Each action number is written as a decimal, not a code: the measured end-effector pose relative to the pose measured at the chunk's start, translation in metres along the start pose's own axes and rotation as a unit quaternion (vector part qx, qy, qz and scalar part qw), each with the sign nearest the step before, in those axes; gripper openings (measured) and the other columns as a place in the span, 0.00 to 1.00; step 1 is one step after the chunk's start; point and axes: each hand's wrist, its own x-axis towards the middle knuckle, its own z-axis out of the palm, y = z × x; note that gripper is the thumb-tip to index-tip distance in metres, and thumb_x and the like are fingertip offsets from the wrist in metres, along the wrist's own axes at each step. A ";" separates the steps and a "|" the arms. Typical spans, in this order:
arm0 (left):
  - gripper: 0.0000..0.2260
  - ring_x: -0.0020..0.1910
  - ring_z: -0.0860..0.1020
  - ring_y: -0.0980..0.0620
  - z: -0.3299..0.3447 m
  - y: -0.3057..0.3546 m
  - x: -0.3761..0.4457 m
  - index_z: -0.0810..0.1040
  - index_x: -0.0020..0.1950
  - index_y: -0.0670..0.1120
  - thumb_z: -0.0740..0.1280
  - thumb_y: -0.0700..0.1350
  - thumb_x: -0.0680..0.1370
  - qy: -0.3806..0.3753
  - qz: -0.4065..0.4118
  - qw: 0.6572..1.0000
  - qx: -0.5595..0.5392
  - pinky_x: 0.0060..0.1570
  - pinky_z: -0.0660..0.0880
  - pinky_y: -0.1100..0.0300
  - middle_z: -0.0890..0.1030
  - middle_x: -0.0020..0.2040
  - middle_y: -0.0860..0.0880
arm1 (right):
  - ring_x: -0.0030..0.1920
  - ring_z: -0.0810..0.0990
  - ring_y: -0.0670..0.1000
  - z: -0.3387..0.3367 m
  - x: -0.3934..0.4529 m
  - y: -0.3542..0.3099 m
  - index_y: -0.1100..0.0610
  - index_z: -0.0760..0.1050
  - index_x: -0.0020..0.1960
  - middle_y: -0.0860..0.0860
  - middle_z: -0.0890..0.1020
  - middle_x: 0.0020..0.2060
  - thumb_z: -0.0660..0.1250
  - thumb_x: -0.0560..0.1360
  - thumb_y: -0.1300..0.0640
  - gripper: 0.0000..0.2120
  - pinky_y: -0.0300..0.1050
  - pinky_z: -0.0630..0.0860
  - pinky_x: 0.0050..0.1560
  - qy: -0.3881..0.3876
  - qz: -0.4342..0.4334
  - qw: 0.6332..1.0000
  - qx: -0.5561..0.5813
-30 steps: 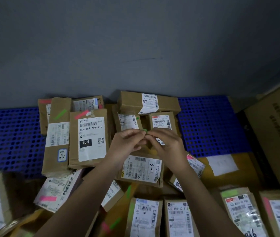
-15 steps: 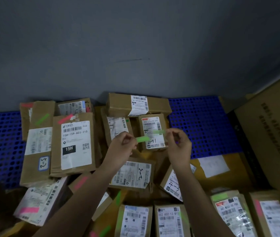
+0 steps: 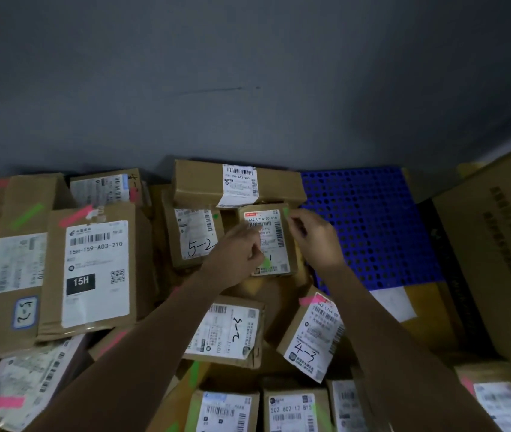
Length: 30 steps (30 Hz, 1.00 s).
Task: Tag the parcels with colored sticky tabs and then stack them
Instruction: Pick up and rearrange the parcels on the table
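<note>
Bare blue pallet (image 3: 369, 226) right of the parcels (image 3: 92, 269), large carton (image 3: 503, 260) blocking far right, wall (image 3: 248, 73) behind

Both forearms stretched forward; left hand (image 3: 238, 256) loosely curled, right hand (image 3: 316, 238) pinching, fingertips close together.

Readable stuff: the big flat parcel (image 3: 92, 269) way left of the left hand (image 3: 235, 260) has a label with "15H-159-A03-210" and a black box saying "15H". The small box (image 3: 268, 241) between both hands reads "642 L714-00 015". The box (image 3: 193, 236) just left of the left hand has "5-2" handwritten on it. Near the right forearm, a tilted parcel (image 3: 312, 335) says "4-3". Lower down, between the arms, a box (image 3: 293, 410) shows "502 602 12 815". The long box (image 3: 238, 185) beyond the hands looks like "159-A03-280", kinda blurry.
</note>
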 end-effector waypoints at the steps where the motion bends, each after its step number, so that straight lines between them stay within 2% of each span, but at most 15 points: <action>1: 0.05 0.75 0.58 0.53 0.001 -0.003 0.004 0.70 0.44 0.46 0.64 0.45 0.77 0.000 -0.003 1.000 0.006 0.66 0.68 0.50 0.66 0.74 0.52 | 0.38 0.81 0.55 0.003 0.001 0.004 0.63 0.79 0.48 0.56 0.83 0.41 0.66 0.75 0.61 0.06 0.47 0.79 0.37 -0.020 -0.023 0.999 -0.016; 3: 0.05 0.76 0.54 0.54 0.005 -0.007 0.010 0.72 0.46 0.45 0.64 0.45 0.78 0.005 -0.006 1.000 0.021 0.67 0.67 0.50 0.66 0.74 0.53 | 0.41 0.82 0.56 0.008 -0.003 0.014 0.63 0.79 0.48 0.56 0.83 0.43 0.62 0.76 0.58 0.09 0.51 0.80 0.38 -0.055 -0.058 0.996 -0.033; 8: 0.05 0.76 0.55 0.56 0.010 -0.006 0.016 0.72 0.47 0.45 0.62 0.46 0.78 0.021 -0.019 0.999 0.038 0.65 0.69 0.54 0.67 0.73 0.55 | 0.53 0.82 0.57 0.012 -0.012 0.021 0.63 0.79 0.48 0.57 0.83 0.49 0.59 0.77 0.56 0.13 0.51 0.82 0.43 -0.078 -0.073 0.992 -0.060; 11: 0.07 0.76 0.54 0.55 0.011 -0.003 0.019 0.73 0.53 0.45 0.61 0.47 0.79 0.013 -0.030 0.998 0.056 0.66 0.67 0.56 0.66 0.74 0.54 | 0.51 0.82 0.56 0.010 -0.013 0.015 0.63 0.80 0.47 0.57 0.84 0.48 0.60 0.77 0.56 0.13 0.47 0.80 0.47 -0.084 -0.089 0.991 -0.061; 14: 0.14 0.76 0.53 0.54 0.013 -0.003 0.017 0.71 0.63 0.44 0.60 0.48 0.80 0.009 -0.031 0.998 0.053 0.67 0.67 0.54 0.65 0.74 0.52 | 0.48 0.81 0.57 0.006 -0.002 0.018 0.63 0.79 0.50 0.57 0.83 0.46 0.63 0.77 0.59 0.10 0.51 0.81 0.45 -0.096 -0.062 0.993 -0.036; 17: 0.18 0.77 0.50 0.55 0.012 -0.002 0.013 0.68 0.68 0.45 0.59 0.49 0.80 0.000 -0.032 0.998 0.054 0.68 0.66 0.54 0.63 0.75 0.53 | 0.52 0.80 0.59 0.008 0.002 0.021 0.63 0.79 0.56 0.58 0.83 0.51 0.60 0.77 0.56 0.15 0.52 0.80 0.48 -0.114 -0.066 0.990 -0.049; 21: 0.15 0.77 0.51 0.55 0.011 0.001 0.012 0.71 0.64 0.45 0.59 0.48 0.80 -0.004 -0.037 0.998 0.054 0.67 0.67 0.53 0.63 0.75 0.53 | 0.58 0.75 0.61 0.012 -0.002 0.019 0.59 0.70 0.69 0.62 0.79 0.55 0.58 0.81 0.55 0.18 0.55 0.78 0.51 -0.126 -0.020 0.991 -0.043; 23: 0.12 0.77 0.51 0.55 0.009 0.001 0.013 0.72 0.61 0.45 0.60 0.48 0.80 -0.007 -0.039 0.998 0.051 0.67 0.68 0.53 0.63 0.75 0.53 | 0.56 0.76 0.60 0.013 -0.002 0.019 0.57 0.68 0.71 0.62 0.79 0.55 0.55 0.82 0.52 0.20 0.54 0.78 0.48 -0.132 -0.020 0.989 -0.066; 26: 0.06 0.76 0.53 0.55 0.009 0.001 0.014 0.73 0.52 0.46 0.61 0.48 0.79 -0.008 -0.043 0.998 0.039 0.65 0.69 0.55 0.63 0.75 0.54 | 0.48 0.83 0.59 0.008 -0.011 0.022 0.58 0.75 0.64 0.60 0.82 0.53 0.55 0.79 0.52 0.19 0.52 0.82 0.35 -0.111 -0.062 0.990 -0.068; 28: 0.05 0.76 0.54 0.55 0.008 0.000 0.016 0.73 0.49 0.47 0.61 0.47 0.80 -0.011 -0.044 0.998 0.031 0.65 0.69 0.55 0.63 0.75 0.56 | 0.47 0.83 0.57 0.005 -0.021 0.022 0.59 0.79 0.58 0.59 0.83 0.51 0.60 0.78 0.56 0.14 0.50 0.82 0.36 -0.056 -0.062 0.995 -0.063; 30: 0.04 0.73 0.62 0.54 0.003 0.002 0.014 0.73 0.47 0.49 0.61 0.47 0.80 -0.018 -0.060 0.998 -0.021 0.63 0.70 0.54 0.65 0.74 0.55 | 0.48 0.82 0.55 -0.001 -0.028 0.013 0.61 0.81 0.54 0.57 0.83 0.48 0.65 0.76 0.62 0.09 0.46 0.80 0.41 0.009 -0.030 0.999 -0.030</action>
